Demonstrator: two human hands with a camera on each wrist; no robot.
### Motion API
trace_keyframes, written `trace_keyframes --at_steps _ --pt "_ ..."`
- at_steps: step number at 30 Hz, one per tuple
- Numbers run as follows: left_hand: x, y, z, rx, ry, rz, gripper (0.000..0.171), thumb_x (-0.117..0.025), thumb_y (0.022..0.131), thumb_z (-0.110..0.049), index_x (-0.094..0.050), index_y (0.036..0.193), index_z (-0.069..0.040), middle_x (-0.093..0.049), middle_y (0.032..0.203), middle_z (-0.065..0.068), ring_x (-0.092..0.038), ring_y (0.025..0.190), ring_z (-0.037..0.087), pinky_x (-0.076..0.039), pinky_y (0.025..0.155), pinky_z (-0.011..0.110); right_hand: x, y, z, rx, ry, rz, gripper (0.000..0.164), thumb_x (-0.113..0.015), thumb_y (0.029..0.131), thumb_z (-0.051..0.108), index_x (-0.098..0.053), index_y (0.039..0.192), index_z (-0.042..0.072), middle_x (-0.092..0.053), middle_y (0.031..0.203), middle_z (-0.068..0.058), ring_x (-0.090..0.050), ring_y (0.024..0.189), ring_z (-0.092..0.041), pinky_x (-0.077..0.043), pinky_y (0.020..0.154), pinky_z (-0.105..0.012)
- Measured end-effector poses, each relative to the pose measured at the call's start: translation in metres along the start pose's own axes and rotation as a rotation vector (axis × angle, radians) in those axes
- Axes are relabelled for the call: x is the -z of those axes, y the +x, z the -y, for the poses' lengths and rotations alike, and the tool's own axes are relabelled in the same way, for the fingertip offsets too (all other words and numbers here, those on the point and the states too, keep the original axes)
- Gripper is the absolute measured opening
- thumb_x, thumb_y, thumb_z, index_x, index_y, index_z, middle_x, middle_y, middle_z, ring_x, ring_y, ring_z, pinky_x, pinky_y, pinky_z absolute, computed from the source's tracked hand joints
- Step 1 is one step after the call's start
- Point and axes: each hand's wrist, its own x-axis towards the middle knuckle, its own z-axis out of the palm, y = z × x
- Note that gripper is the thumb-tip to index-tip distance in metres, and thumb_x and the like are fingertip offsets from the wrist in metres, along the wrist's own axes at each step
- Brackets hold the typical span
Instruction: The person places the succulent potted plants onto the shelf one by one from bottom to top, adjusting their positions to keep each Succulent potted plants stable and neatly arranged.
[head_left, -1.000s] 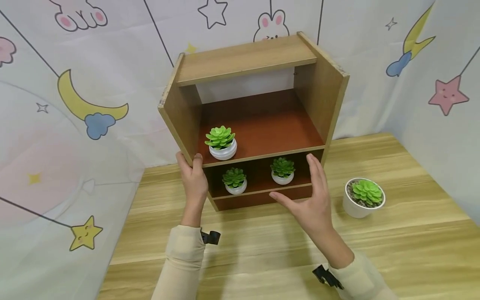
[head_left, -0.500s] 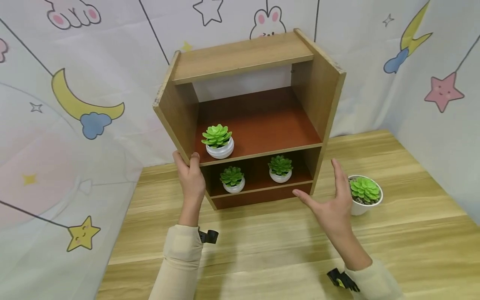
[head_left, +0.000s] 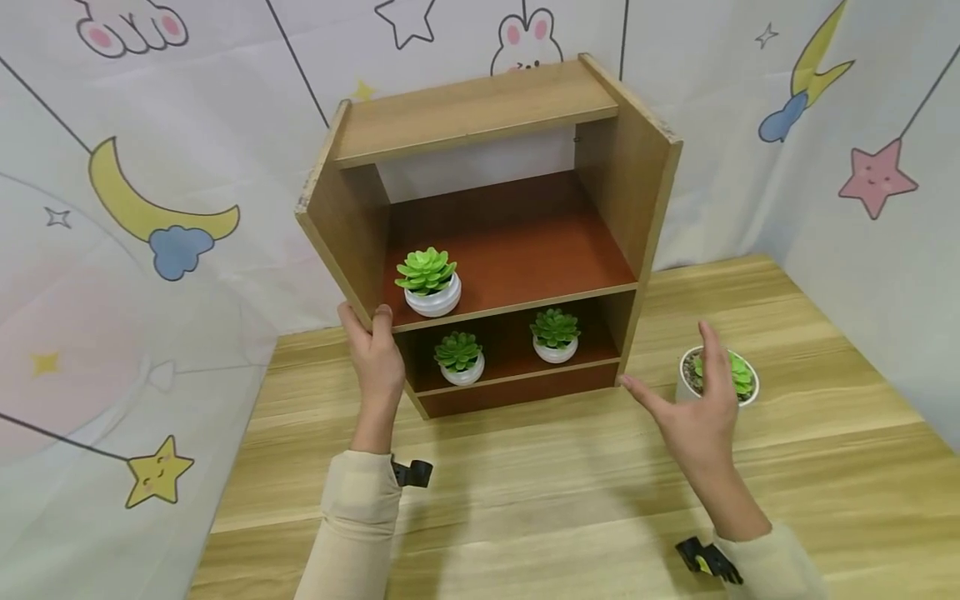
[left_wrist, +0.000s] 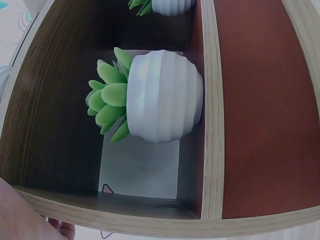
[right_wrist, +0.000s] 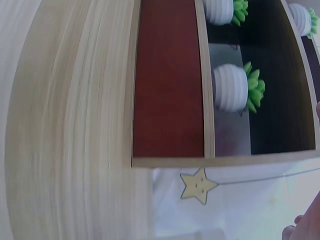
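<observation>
A small wooden shelf stands on the table. My left hand grips its left side panel, thumb on the front edge; in the left wrist view a bit of that hand shows at the panel. One potted succulent sits at the left of the upper board. Two darker-looking succulents, a left one and a right one, are in the lower compartment. My right hand has thumb and fingers spread and holds nothing visible. It overlaps a larger white pot with a succulent, partly hiding it.
The wood-grain table extends in front of the shelf and to its right. A white cloth backdrop with cartoon moons, stars and a rabbit hangs behind and at both sides.
My right hand has moved right, from in front of the shelf's lower compartment to the larger potted succulent. My left hand has kept its grip on the panel. The head view has shifted slightly.
</observation>
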Motion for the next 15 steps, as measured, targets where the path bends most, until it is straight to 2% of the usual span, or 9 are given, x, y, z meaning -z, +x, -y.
trace_keyframes --at_steps 6,15 --pt "0.001 0.0 0.0 0.005 -0.009 -0.007 0.031 -0.042 0.096 -0.005 -0.038 0.125 0.007 -0.05 0.122 0.023 -0.047 0.111 0.024 -0.035 0.096 0.036 0.012 0.003 -0.009 -0.057 -0.032 0.001 0.112 -0.096 0.056 0.005 -0.039 0.151 0.017 -0.039 0.151 -0.001 -0.031 0.139 -0.019 -0.022 0.112 -0.034" --pt "-0.001 0.0 0.001 0.0 -0.023 0.024 0.034 -0.041 0.097 -0.005 -0.036 0.128 0.007 -0.047 0.127 0.023 -0.046 0.116 0.024 -0.034 0.099 0.037 0.03 0.005 -0.023 -0.086 -0.067 -0.061 0.111 -0.096 0.054 0.004 -0.042 0.15 0.017 -0.042 0.149 -0.004 -0.034 0.137 -0.019 -0.025 0.11 -0.034"
